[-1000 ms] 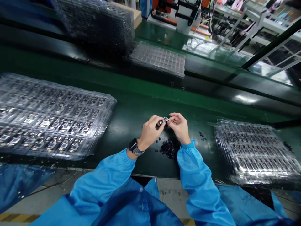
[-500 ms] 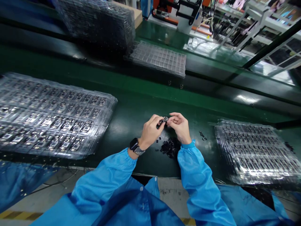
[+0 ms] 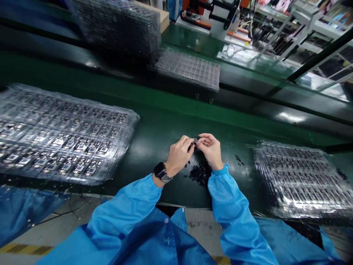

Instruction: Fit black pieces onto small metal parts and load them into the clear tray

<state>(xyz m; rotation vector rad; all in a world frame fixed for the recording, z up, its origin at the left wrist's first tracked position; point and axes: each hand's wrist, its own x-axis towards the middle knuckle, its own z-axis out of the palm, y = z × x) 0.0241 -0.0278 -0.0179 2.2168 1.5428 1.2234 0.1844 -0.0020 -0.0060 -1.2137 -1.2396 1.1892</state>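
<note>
My left hand [image 3: 179,156], with a black smartwatch [image 3: 160,170] on the wrist, pinches a small circuit board [image 3: 195,141] above the dark green conveyor belt [image 3: 154,136]. My right hand [image 3: 211,151] meets the board's right end with its fingertips. The hands hide much of the board. Just below them lies a heap of small black pieces [image 3: 199,174], with a few loose ones scattered to its left.
Stacked transparent trays of circuit boards [image 3: 63,136] lie left on the belt, and another stack [image 3: 300,180] lies right. Several small black pieces [image 3: 239,159] sit beside it. Farther back are a transparent tray [image 3: 187,70] and a tall tray stack [image 3: 116,29].
The whole scene has shifted slightly right as my head moved. My hands have closed in a little around the board, which now shows less.
</note>
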